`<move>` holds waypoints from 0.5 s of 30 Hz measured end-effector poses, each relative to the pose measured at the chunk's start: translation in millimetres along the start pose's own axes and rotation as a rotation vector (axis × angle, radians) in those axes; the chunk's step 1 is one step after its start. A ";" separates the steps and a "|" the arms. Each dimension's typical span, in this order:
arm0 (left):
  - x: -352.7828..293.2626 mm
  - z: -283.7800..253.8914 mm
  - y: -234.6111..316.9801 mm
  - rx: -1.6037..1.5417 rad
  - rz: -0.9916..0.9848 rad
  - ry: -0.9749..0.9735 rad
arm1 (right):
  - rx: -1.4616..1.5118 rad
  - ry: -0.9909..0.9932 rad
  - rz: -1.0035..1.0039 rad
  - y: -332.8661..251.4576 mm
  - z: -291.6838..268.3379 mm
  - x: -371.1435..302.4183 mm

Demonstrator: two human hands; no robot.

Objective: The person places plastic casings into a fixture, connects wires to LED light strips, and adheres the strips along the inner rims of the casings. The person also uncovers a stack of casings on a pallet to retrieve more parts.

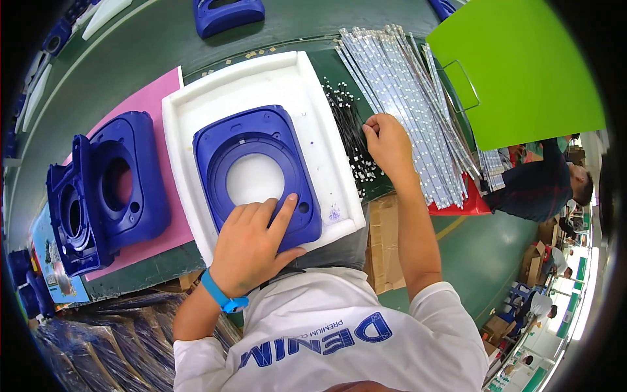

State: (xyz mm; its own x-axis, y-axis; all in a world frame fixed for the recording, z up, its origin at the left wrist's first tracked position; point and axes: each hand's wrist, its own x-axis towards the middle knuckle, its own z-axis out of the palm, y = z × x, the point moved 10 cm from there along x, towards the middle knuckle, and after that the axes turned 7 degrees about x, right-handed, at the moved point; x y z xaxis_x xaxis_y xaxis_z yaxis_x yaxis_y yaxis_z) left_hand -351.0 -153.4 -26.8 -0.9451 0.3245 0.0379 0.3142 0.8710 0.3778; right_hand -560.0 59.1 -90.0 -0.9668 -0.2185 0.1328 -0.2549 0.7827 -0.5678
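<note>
Green tabletop (150, 271): stands in a busy workshop, carrying a pink sheet (153, 98) and a white foam tray (320, 130); a co-worker (532, 193) is off to the right.
Blue housing (297, 163): lies in the foam tray, its round opening showing white foam beneath.
Left hand (248, 238): rests on the housing's near edge, fingers spread apart and clamped on nothing, apparently steadying it.
Right hand (390, 147): beside the black leads (349, 130), thumb and forefinger drawn together; whether a lead is caught between them, I cannot tell.
Step in hand: looks like picking at the leads while the housing is kept in place.
Next move: would call for a fine pinch that frees a single lead without dragging its tangled neighbours or knocking the strips (408, 111) heaped alongside.
Hidden: the housing's near edge under the left hand, and the lower strips in the heap.
Cut off: another blue part (228, 16) at the upper edge.
Hard to make out: the leads' individual ends, small and crossing, and how far the two housings (147, 196) on the left overlap, since one stands in front.
</note>
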 end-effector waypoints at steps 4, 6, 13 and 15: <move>-0.6 -15.4 0.0 0.010 0.090 0.077 | -0.061 0.072 -0.063 4.1 0.2 2.0; -2.4 -26.0 -1.9 -0.057 0.163 0.162 | -0.098 0.051 -0.065 2.9 -0.7 3.2; -9.7 -24.7 -23.2 -0.234 0.218 0.334 | -0.381 -0.024 -0.070 -7.4 13.8 7.9; -11.3 -28.0 -25.4 -0.246 0.211 0.382 | -0.309 0.033 -0.099 -10.6 8.4 8.5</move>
State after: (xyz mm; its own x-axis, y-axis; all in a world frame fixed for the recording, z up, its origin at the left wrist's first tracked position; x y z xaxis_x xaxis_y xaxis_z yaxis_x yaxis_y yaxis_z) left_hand -350.8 -189.5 -10.9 -0.8429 0.2863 0.4555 0.5153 0.6731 0.5305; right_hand -565.4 44.0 -89.7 -0.9359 -0.2871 0.2040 -0.3366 0.8997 -0.2779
